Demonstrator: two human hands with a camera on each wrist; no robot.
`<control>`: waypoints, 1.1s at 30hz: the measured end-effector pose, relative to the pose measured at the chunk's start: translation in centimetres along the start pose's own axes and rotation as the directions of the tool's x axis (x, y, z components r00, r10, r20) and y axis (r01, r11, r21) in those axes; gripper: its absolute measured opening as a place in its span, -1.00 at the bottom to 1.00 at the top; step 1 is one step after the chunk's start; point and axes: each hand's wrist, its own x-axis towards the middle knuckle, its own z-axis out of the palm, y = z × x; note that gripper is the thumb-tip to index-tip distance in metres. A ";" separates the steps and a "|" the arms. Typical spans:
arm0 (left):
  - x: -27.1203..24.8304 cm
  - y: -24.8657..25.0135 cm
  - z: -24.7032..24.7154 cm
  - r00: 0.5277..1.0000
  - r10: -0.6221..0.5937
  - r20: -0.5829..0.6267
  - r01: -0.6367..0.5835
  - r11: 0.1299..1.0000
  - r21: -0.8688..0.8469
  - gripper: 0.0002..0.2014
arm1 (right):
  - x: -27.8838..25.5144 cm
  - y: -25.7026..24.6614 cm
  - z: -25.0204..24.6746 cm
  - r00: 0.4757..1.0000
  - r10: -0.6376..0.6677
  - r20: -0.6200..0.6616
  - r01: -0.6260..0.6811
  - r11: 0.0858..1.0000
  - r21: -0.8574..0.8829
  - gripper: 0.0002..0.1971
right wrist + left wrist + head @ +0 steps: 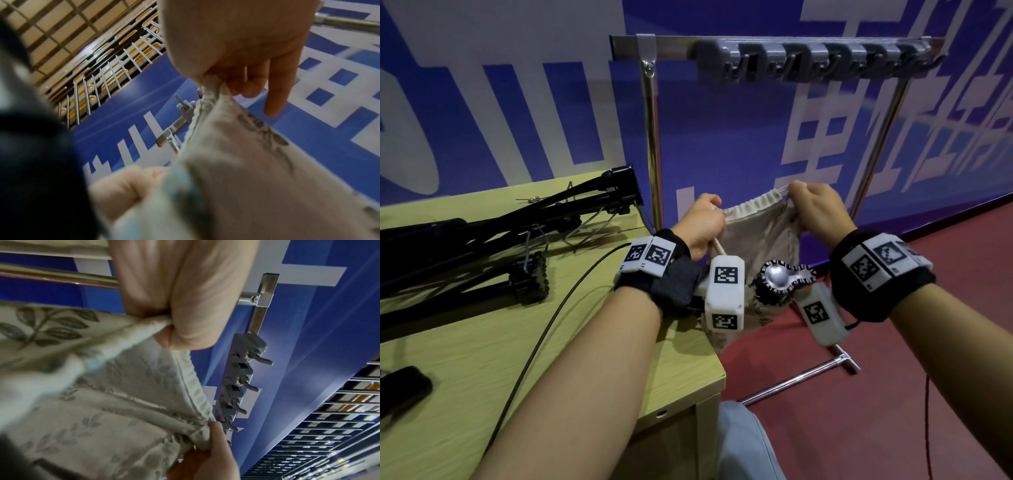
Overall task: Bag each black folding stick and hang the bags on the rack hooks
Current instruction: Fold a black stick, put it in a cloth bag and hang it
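head view: left hand (700,222) and right hand (813,205) each pinch an end of the gathered mouth of one cloth bag (756,236), hanging beside the table (592,329), below the rack hooks (822,61). best move now: draw the cords evenly, keep the mouth level, then lift. count: one bag, about six hooks, several black folding sticks (500,236) heaped on the table, too tangled to count.

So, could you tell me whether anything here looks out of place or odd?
Nothing looks damaged or spilled. The left hand and right hand hold the cloth bag open by its rim beside the table, below the rack hooks. The black folding sticks lie jumbled on the table.
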 end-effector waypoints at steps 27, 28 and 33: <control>0.0 -1.0 -1.6 0.951 -0.277 0.134 0.263 0.958 0.115 -0.67 | 3.5 -2.5 -4.8 0.829 0.411 -0.380 -0.377 0.912 0.163 -0.68; 0.1 -0.9 -1.5 0.953 -0.270 0.135 0.276 0.960 -0.034 -0.63 | 3.1 -2.4 -5.0 0.852 0.362 -0.377 -0.359 0.930 0.083 -0.68; 0.6 -0.9 -1.1 0.967 -0.245 0.075 0.255 0.897 -0.360 -0.68 | 1.8 -2.5 -4.8 0.901 0.401 -0.163 -0.362 0.905 0.225 -0.80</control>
